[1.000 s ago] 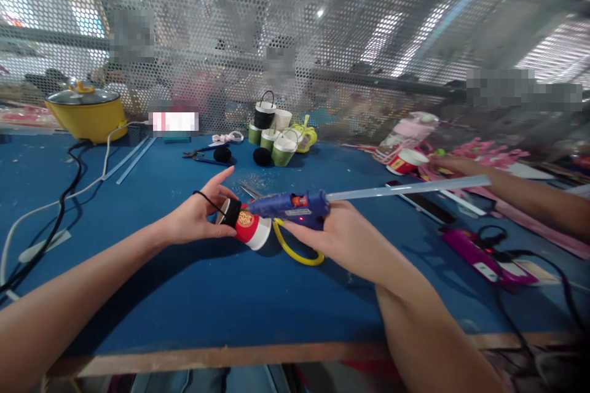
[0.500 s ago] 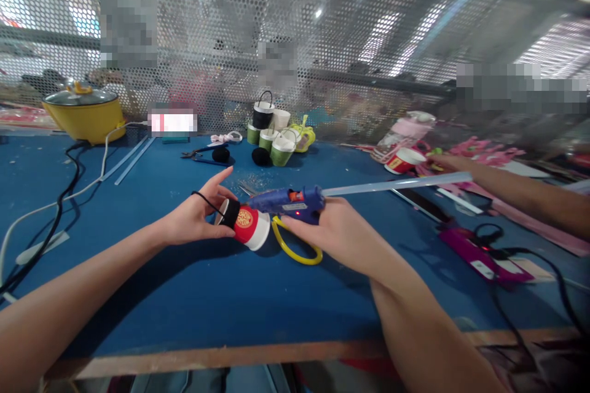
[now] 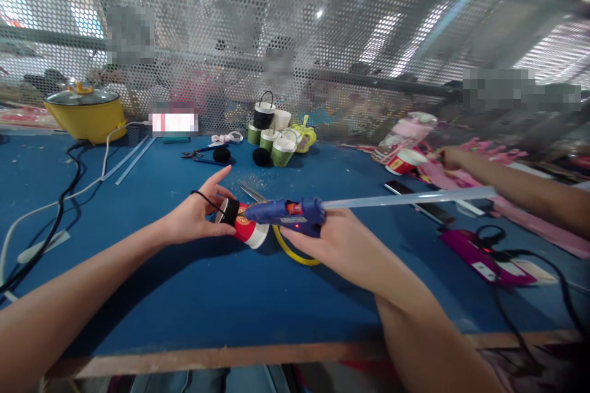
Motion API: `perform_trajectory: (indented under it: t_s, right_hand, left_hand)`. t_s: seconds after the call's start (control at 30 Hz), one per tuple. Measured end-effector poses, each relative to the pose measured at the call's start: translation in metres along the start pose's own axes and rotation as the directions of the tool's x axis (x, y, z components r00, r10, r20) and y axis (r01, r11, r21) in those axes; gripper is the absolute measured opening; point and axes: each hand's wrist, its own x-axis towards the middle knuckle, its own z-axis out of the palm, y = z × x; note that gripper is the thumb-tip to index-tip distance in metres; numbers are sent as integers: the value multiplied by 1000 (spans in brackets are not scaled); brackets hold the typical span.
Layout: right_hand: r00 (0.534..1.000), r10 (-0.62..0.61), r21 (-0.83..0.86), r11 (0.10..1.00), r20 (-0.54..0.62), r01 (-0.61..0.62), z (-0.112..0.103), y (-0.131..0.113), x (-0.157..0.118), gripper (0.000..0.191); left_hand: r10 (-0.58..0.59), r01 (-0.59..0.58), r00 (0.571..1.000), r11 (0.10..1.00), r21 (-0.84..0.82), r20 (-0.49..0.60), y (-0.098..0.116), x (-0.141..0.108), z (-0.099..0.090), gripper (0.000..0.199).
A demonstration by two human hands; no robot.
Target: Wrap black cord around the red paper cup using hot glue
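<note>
Tilted on its side, a small red and white paper cup (image 3: 252,234) with a black band and a black cord loop is in my left hand (image 3: 198,215). My thumb and some fingers grip its banded end, while the index finger points up. My right hand (image 3: 343,239) is wrapped round a blue hot glue gun (image 3: 286,211), its red light lit. A long clear glue stick (image 3: 405,199) juts from the gun's back. The nozzle lies over the cup near the black band; whether it touches I cannot tell. Beneath the gun, scissors (image 3: 295,253) with yellow handles are partly hidden.
Several small cups (image 3: 282,150), black pompoms (image 3: 262,157) and pliers (image 3: 205,153) stand or lie behind. A yellow pot (image 3: 85,116) is far left. On the right are a purple power strip (image 3: 483,258), a phone (image 3: 419,201) and another person's hand (image 3: 454,158).
The glue gun has moved left and slightly down, so its nozzle now overlaps the cup's red side. The cup has barely moved. The other person's hand has shifted right.
</note>
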Motion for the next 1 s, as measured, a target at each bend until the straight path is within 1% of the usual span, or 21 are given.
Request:
perform_trajectory:
  t_s: [0.2,0.4,0.57,0.77,0.83,1.0]
  right_hand:
    - [998,21,5,1000,58,-21,1,-2,-4,32]
    - [998,39,-15,999,44,-39,0,-2,-4,34]
    - [996,28,-6,1000,83,-27,0,-4,-4,29]
    - [1000,-14,-3,1000,-13,14,0,-2,-1,34]
    - [1000,-11,8,1000,-25,11,0,-2,1,35]
    - [998,-12,55,998,-68,16,-1,-1,6,26]
  left_hand:
    - [-28,28,1000,1000,-14,-14,0,0,1,103]
    - [-19,18,1000,1000,-22,-7,1,0,1,104]
    - [-30,30,999,999,-13,-14,1,1,0,103]
    - [0,0,1000,1000,-15,-3,0,0,0,103]
    - [14,-14,1000,1000,-11,1,-1,0,0,102]
    - [40,-40,999,999,0,15,-1,0,0,102]
